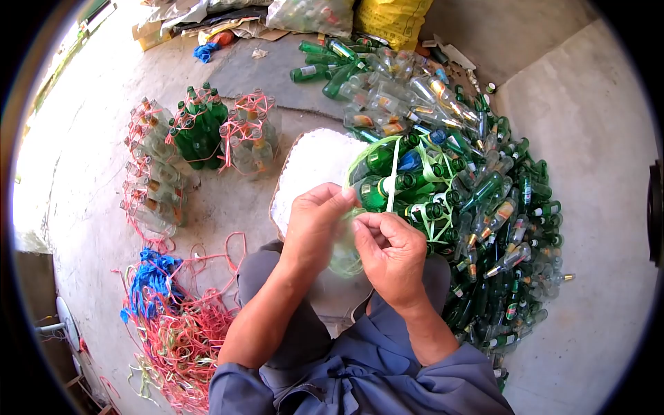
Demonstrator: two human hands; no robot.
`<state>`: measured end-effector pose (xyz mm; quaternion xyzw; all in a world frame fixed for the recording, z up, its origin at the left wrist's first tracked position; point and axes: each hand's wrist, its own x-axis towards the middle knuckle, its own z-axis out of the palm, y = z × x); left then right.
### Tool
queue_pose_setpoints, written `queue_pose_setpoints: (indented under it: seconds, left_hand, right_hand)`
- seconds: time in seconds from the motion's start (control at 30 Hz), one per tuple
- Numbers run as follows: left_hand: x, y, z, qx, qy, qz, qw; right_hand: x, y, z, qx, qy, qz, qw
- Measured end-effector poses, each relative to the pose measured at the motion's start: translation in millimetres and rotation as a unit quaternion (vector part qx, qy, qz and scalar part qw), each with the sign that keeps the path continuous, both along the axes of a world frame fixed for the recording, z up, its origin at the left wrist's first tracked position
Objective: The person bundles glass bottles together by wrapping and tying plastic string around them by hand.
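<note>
Both hands are close together over my lap, at the near edge of a white slab (315, 162). My left hand (315, 225) is closed on pale green twine (344, 259), which hangs in a blurred loop below it. Just right of it, my right hand (393, 252) pinches the same twine between thumb and fingers. A light strand (393, 173) rises from beside my right hand across the green bottles. Directly beyond the hands lie green glass bottles (377, 194), with light green twine (434, 166) around several necks.
A large heap of clear and green bottles (487, 228) spreads on the right. Bottle bundles tied with pink twine (200, 131) stand at the left back. Tangled pink twine (190, 339) and blue strips (153, 280) lie near left. Sacks (311, 15) are at the back.
</note>
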<state>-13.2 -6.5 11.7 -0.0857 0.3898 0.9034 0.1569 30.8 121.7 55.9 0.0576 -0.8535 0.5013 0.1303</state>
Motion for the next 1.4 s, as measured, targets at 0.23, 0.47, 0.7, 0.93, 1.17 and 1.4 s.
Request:
queue_pose_setpoints:
  seconds: [0.23, 0.47, 0.7, 0.93, 1.17, 1.4]
  left_hand:
    - [1, 1, -2, -0.011, 0.012, -0.001, 1.0]
    - [3, 3, 5, -0.046, 0.015, -0.007, 0.999]
    - [5, 0, 7, -0.056, 0.023, -0.021, 0.998]
    - [6, 8, 9, -0.062, 0.035, -0.037, 0.997]
    - [8, 4, 24, -0.008, 0.018, -0.011, 1.0]
    - [16, -17, 13, -0.059, 0.103, -0.105, 0.987]
  right_hand:
    - [-2, -2, -1, -0.028, -0.025, -0.009, 0.999]
    - [-2, -3, -5, 0.008, 0.007, -0.019, 1.0]
    - [2, 0, 6, -0.025, -0.059, 0.007, 0.998]
    - [-8, 11, 13, 0.156, 0.09, 0.002, 0.984]
    - [-3, 12, 13, 0.077, 0.029, -0.003, 0.997]
    - [-2, 11, 10, -0.019, 0.03, -0.005, 0.999]
